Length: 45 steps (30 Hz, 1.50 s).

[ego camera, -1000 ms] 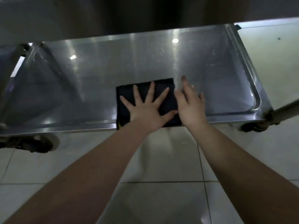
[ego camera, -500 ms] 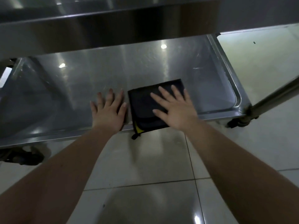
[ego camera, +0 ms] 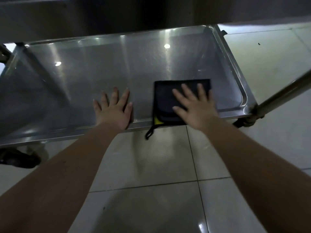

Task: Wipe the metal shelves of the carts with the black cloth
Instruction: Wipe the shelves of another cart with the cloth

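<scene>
A dark caster (ego camera: 18, 159) shows at the far left, under the near rim of the cart's low shelf (ego camera: 84, 68). The shelf is a shallow steel tray with a raised lip, and it reflects two ceiling lights. Above it, along the top of the view, runs the dark underside of an upper shelf (ego camera: 117, 12).

The left hand (ego camera: 113, 110) lies palm down on the bare metal near the front lip. Its fingers are straight and slightly fanned and hold nothing; the heel of the palm sits at the rim.

Just to its right, apart from it, lies the cloth (ego camera: 165, 96). It is folded into a flat black rectangle on the right part of the shelf, close to the front. Its near edge reaches over the lip, where a yellow tag (ego camera: 157, 121) peeks out. A thin black loop (ego camera: 149, 134) hangs down from that edge in front of the floor (ego camera: 151, 165), which is laid with pale glossy tiles.

The right hand (ego camera: 196, 106) presses flat on the right half of the cloth, fingers straight and spread, the thumb pointing left across the fabric.

Further right, past the shelf's rounded corner, a metal post (ego camera: 277, 96) slants up and out of view.
</scene>
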Each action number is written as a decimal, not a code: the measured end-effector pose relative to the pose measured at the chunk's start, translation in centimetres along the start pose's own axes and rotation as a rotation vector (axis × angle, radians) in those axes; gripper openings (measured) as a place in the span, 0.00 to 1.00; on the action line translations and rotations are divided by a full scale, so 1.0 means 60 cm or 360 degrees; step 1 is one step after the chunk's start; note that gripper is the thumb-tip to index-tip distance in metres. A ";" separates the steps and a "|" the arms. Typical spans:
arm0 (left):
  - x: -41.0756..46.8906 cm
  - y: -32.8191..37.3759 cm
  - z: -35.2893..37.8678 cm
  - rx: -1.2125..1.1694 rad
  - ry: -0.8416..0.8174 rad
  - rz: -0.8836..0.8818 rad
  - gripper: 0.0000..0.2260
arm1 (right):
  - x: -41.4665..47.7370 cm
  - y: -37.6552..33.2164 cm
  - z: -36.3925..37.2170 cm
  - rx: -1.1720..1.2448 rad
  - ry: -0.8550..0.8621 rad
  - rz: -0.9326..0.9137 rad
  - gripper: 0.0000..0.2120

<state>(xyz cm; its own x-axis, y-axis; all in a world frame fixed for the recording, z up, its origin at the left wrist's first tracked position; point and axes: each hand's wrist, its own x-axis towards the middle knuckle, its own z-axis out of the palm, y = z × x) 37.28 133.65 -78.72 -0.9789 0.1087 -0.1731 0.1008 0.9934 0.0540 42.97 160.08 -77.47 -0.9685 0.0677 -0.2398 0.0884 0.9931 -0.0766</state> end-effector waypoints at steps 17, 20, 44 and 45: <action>-0.007 -0.006 -0.003 -0.0026 -0.0008 0.0002 0.24 | -0.030 0.095 -0.001 0.0030 -0.0015 0.0209 0.29; -0.010 -0.011 -0.006 -0.0030 -0.0033 0.0008 0.24 | -0.029 -0.017 0.001 0.0011 -0.0048 -0.0045 0.29; -0.066 0.056 -0.100 -0.0067 0.0654 0.1000 0.05 | -0.109 -0.072 -0.084 0.0241 0.0594 -0.0328 0.10; -0.078 0.051 -0.112 -0.0084 0.0696 0.1082 0.05 | -0.122 -0.069 -0.096 0.0252 0.0614 -0.0344 0.11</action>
<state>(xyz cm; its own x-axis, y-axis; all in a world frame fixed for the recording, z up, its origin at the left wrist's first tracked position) 40.98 135.93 -71.17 -0.6885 0.6538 0.3140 0.7011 0.7107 0.0574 48.36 156.02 -69.81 -0.9818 -0.0791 0.1729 -0.1197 0.9635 -0.2394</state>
